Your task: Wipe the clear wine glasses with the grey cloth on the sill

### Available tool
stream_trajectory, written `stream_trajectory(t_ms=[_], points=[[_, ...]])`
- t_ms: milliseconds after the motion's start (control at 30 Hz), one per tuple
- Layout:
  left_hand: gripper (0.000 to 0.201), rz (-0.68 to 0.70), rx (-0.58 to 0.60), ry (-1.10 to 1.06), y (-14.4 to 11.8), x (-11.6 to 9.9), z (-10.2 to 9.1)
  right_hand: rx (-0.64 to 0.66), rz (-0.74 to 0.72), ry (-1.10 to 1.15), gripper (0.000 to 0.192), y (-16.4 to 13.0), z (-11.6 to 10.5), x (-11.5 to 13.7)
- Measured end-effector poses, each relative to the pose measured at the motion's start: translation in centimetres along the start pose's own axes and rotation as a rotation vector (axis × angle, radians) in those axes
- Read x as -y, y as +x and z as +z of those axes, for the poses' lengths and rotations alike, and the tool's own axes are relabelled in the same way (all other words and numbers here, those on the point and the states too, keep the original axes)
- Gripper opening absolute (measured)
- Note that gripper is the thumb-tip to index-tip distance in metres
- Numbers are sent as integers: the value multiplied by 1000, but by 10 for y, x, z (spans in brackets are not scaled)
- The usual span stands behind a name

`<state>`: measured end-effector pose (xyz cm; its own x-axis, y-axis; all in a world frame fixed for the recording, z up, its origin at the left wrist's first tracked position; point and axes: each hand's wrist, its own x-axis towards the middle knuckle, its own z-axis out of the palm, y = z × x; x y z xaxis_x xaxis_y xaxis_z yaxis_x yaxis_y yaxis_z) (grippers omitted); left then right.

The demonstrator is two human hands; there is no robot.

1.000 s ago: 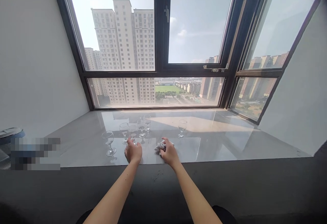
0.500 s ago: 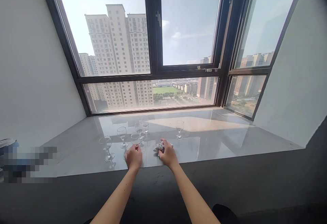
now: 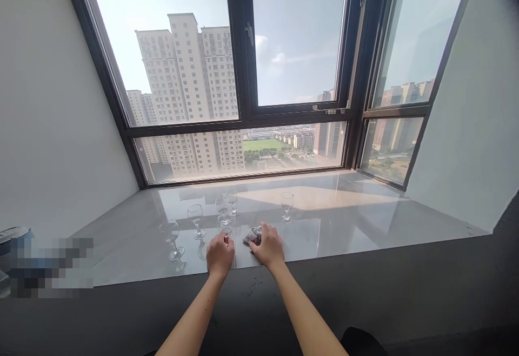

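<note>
On the sill (image 3: 130,237), left of lower centre, stands the first glass (image 3: 174,242), then a second glass (image 3: 196,218), then a close pair of glasses (image 3: 223,207). At lower centre, the left hand (image 3: 220,255) grips another glass (image 3: 225,226). Rightward, the right hand (image 3: 268,245) clasps a crumpled cloth (image 3: 252,235); a lone glass (image 3: 287,204) stands just right of centre.

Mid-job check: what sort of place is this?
Probably a bay window in a high-rise, likely a home: a broad, glossy sill spreads below a large dark window frame, a tall building stands outside, and the green field far below suggests an upper floor.
</note>
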<state>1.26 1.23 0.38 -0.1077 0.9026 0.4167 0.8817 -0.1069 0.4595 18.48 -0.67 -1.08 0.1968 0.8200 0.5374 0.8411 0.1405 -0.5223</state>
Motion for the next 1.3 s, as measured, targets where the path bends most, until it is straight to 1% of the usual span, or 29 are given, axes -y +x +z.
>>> stream_trajectory(t_ms=[67,100,300,500,967,1200,1300], points=[[22,10,-1,24,-1,-1,-1,58,8,33,57,2,1,-1],[22,12,-3,34,-1,-2,-1,67,11,46,57,3,2,-2],[23,50,-9,36,-2,-1,1,44,18,76,52,2,2,-1],[24,81,-12,24,-3,1,4,29,-7,78,51,1,3,-4],[21,86,-7,28,-3,0,4,27,10,70,47,1,2,-2],[21,98,-11,42,-3,-2,1,27,15,48,44,2,1,0],[23,93,5,32,-4,-3,0,21,11,46,44,2,1,0]])
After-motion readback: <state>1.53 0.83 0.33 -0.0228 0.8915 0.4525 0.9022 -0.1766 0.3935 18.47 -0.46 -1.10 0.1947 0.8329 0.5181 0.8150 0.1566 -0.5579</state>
